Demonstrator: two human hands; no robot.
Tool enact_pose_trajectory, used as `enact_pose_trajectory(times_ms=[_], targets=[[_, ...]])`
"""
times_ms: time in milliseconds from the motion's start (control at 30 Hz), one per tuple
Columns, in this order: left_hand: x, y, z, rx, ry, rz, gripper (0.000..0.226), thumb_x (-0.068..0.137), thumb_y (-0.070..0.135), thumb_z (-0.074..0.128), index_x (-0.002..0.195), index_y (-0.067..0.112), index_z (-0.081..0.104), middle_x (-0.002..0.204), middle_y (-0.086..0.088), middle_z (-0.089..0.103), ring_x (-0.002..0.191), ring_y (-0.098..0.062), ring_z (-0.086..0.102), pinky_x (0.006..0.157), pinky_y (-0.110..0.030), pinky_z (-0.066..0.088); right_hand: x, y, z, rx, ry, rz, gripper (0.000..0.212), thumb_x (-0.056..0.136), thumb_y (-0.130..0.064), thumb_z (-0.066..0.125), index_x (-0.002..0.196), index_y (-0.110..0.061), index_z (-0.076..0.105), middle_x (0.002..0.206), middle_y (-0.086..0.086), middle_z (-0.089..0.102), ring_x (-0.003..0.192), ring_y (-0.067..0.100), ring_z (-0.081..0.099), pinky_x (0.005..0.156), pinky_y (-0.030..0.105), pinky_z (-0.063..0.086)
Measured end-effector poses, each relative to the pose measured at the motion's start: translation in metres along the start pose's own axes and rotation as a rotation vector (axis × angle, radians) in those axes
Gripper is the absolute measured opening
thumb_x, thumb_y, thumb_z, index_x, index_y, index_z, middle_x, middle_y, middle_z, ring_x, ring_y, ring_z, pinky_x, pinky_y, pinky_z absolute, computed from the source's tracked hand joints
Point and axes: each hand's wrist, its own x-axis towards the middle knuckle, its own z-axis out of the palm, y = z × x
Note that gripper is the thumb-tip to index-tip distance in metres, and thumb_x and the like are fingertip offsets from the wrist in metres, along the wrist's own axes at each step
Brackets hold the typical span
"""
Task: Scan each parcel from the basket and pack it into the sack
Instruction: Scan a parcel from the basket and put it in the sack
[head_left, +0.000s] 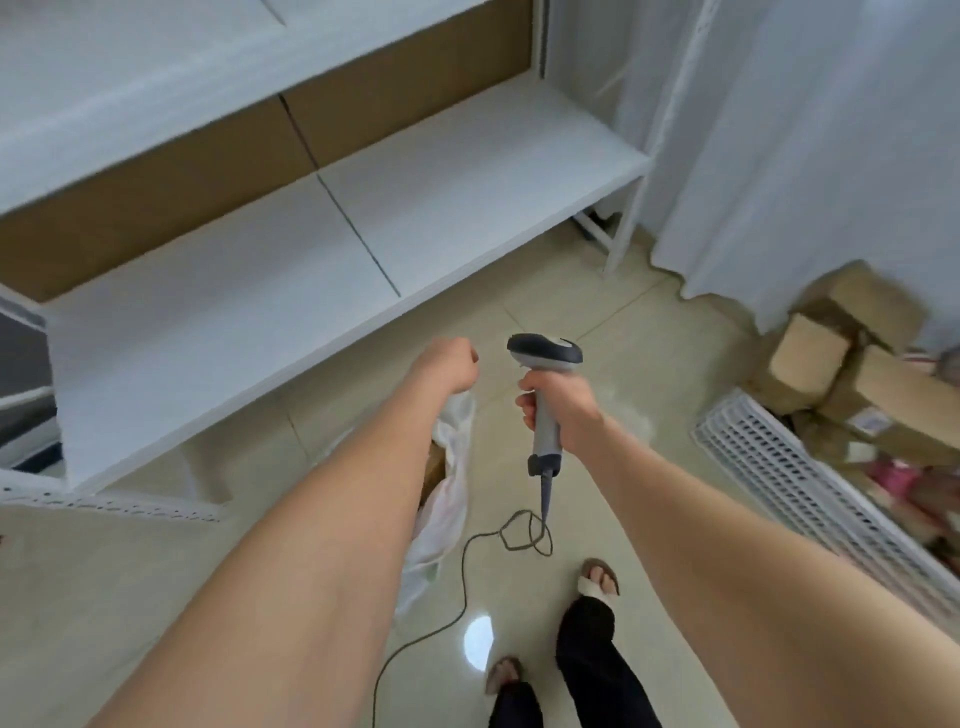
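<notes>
head view: our right hand (563, 415) is wrapped tight round the grey handle of the scanner (545, 358), with its dark head on top. our left hand (448, 366) is a curled fist near the middle. the white sack (448, 499) hangs from under it, so we think it holds the sack's rim, though the fingers are hidden. the parcels (883, 395), brown boxes, are piled at 3 o'clock by the white basket (779, 467).

both hands are full, so the left must drop the sack to lift a box. then we turn the label up and aim the scanner at it. mind the cable (465, 566) looping at 6 o'clock by our feet.

the floor (623, 312) is shiny pale tile. a white shelf (363, 208) runs from 9 to 12 o'clock. a white curtain (805, 156) hangs at 2 o'clock. it is all a bit blurry.
</notes>
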Motion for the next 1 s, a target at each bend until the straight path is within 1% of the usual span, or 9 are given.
enact_pose_trajectory(times_ms=[100, 300, 400, 467, 533, 600, 700, 833, 1000], targets=[[-0.018, 0.065, -0.015, 0.066, 0.008, 0.093, 0.034, 0.092, 0.009, 0.046, 0.122, 0.014, 0.062, 0.125, -0.007, 0.059, 0.113, -0.026, 0.056, 0.095, -0.035, 0.047, -0.029, -0.026, -0.047, 0.099, 0.084, -0.036, 0.011, 0.085, 0.002, 0.056, 0.078, -0.005, 0.054, 0.048, 0.006, 0.056, 0.037, 0.013, 0.048, 0.042, 0.020, 0.043], [-0.049, 0.223, -0.020, 0.142, 0.007, 0.270, 0.037, 0.093, 0.010, 0.047, 0.128, 0.016, 0.058, 0.133, -0.007, 0.054, 0.121, -0.026, 0.052, 0.098, -0.034, 0.044, -0.067, -0.076, -0.175, 0.270, 0.241, -0.101, 0.004, 0.084, -0.004, 0.060, 0.086, -0.004, 0.057, 0.049, 0.008, 0.062, 0.038, 0.015, 0.055, 0.048, 0.023, 0.051], [-0.062, 0.305, -0.006, 0.167, 0.005, 0.330, 0.038, 0.094, 0.008, 0.047, 0.129, 0.016, 0.058, 0.134, -0.008, 0.054, 0.120, -0.026, 0.053, 0.096, -0.032, 0.043, -0.077, -0.096, -0.249, 0.344, 0.298, -0.083, 0.010, 0.084, -0.009, 0.062, 0.091, -0.004, 0.058, 0.048, 0.007, 0.063, 0.039, 0.015, 0.057, 0.049, 0.024, 0.053], [-0.070, 0.360, 0.006, 0.199, 0.004, 0.366, 0.038, 0.093, 0.007, 0.046, 0.128, 0.014, 0.059, 0.134, -0.009, 0.054, 0.121, -0.026, 0.052, 0.096, -0.031, 0.043, -0.080, -0.107, -0.300, 0.396, 0.315, -0.076, 0.012, 0.084, -0.010, 0.062, 0.093, -0.003, 0.058, 0.053, 0.009, 0.063, 0.041, 0.017, 0.058, 0.049, 0.024, 0.053], [-0.075, 0.414, 0.023, 0.223, -0.002, 0.402, 0.039, 0.092, 0.007, 0.045, 0.127, 0.014, 0.059, 0.135, -0.009, 0.053, 0.124, -0.027, 0.050, 0.099, -0.032, 0.042, -0.083, -0.115, -0.352, 0.453, 0.330, -0.083, 0.016, 0.084, -0.009, 0.061, 0.097, -0.001, 0.058, 0.060, 0.011, 0.063, 0.046, 0.019, 0.059, 0.053, 0.027, 0.054], [-0.076, 0.460, 0.043, 0.231, -0.020, 0.430, 0.040, 0.090, 0.007, 0.046, 0.127, 0.014, 0.059, 0.136, -0.009, 0.054, 0.125, -0.027, 0.049, 0.102, -0.033, 0.042, -0.083, -0.121, -0.401, 0.496, 0.355, -0.084, 0.018, 0.083, -0.009, 0.061, 0.099, -0.001, 0.058, 0.059, 0.011, 0.064, 0.046, 0.019, 0.059, 0.055, 0.028, 0.054], [-0.071, 0.517, 0.074, 0.242, -0.060, 0.454, 0.038, 0.090, 0.008, 0.046, 0.125, 0.012, 0.060, 0.134, -0.010, 0.055, 0.123, -0.028, 0.050, 0.099, -0.033, 0.044, -0.078, -0.127, -0.467, 0.532, 0.398, -0.060, 0.015, 0.083, -0.010, 0.062, 0.095, -0.002, 0.059, 0.051, 0.006, 0.064, 0.047, 0.017, 0.060, 0.059, 0.030, 0.055], [-0.042, 0.575, 0.117, 0.243, -0.115, 0.466, 0.039, 0.091, 0.012, 0.048, 0.129, 0.012, 0.055, 0.135, -0.009, 0.054, 0.123, -0.027, 0.050, 0.099, -0.034, 0.043, -0.055, -0.128, -0.536, 0.592, 0.457, -0.024, 0.007, 0.085, -0.009, 0.060, 0.089, -0.004, 0.059, 0.047, 0.005, 0.062, 0.039, 0.013, 0.057, 0.050, 0.024, 0.051], [0.019, 0.625, 0.172, 0.254, -0.200, 0.459, 0.040, 0.091, 0.011, 0.047, 0.130, 0.009, 0.052, 0.135, -0.012, 0.053, 0.124, -0.028, 0.050, 0.097, -0.033, 0.042, 0.004, -0.116, -0.603, 0.620, 0.566, 0.067, 0.008, 0.084, -0.009, 0.063, 0.089, -0.002, 0.063, 0.053, 0.005, 0.064, 0.045, 0.013, 0.058, 0.052, 0.026, 0.051]])
